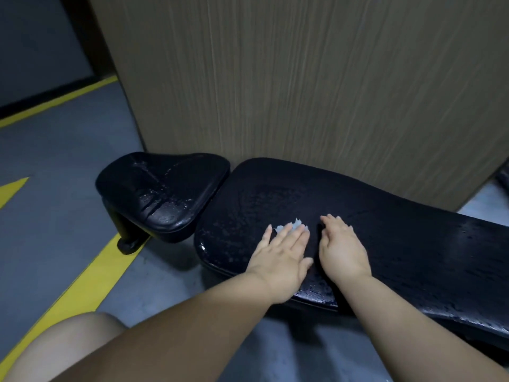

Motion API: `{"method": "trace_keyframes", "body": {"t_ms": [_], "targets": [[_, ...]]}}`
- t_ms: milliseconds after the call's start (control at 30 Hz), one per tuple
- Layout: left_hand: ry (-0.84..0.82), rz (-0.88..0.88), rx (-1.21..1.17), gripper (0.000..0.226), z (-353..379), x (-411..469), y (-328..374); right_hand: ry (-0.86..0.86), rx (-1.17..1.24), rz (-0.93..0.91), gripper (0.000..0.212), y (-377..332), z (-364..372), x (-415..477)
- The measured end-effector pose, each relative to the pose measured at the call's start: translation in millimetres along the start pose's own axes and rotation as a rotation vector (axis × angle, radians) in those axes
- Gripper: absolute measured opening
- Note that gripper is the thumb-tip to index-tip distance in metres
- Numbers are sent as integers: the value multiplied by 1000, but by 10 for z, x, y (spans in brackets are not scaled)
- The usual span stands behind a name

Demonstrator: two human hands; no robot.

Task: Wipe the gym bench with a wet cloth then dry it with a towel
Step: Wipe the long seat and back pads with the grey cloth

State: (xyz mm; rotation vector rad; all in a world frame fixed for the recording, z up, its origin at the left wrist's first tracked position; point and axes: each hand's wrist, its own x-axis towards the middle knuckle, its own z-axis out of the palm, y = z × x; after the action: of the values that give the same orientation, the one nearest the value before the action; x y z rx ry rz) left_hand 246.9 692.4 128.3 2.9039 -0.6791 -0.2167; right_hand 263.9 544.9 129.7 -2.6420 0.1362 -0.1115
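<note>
Currently both of your hands are down on the long back pad (399,244) of the gym bench, near the end that faces the seat pad (162,194). Left hand (281,252): grip wide and flat, fingers straight, pressing a whitish wet cloth (297,224) onto the vinyl. Only a crumpled edge of it shows past the fingertips; the rest is hidden under the palm. A flat palm rather than a pinch probably spreads the pressure across the cloth as it slides. Right hand (343,246): just beside the left and apart from it, grip likewise wide, holding nothing, palm on the bare pad. You are likely using it to brace your lean over the bench. Surface: droplets and streaks on both pads, thick along the near edge by your left wrist, with water caught in the creases of the seat pad. Judgement: wet-wipe stage, drying not begun; no towel is in view. The bench stands close against a wood-grain panel (303,78); you cannot tell whether they touch, but the far edge looks awkward to reach. Grey floor (68,150) with yellow lines (91,274); your knee (68,348) at lower left suggests a crouch alongside. Risks noted: the cloth is small against the pad, so many passes are needed, and wet vinyl may be slippery under the bracing hand.
</note>
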Motion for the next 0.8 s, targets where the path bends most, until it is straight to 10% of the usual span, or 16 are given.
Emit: {"method": "trace_keyframes", "body": {"t_ms": [600, 800], "targets": [[100, -378, -183, 56, -194, -330, -1371, -36, -195, -53, 45, -42, 78, -23], [61, -98, 3, 66, -110, -291, -637, -9, -196, -53, 45, -30, 103, 13]]}}
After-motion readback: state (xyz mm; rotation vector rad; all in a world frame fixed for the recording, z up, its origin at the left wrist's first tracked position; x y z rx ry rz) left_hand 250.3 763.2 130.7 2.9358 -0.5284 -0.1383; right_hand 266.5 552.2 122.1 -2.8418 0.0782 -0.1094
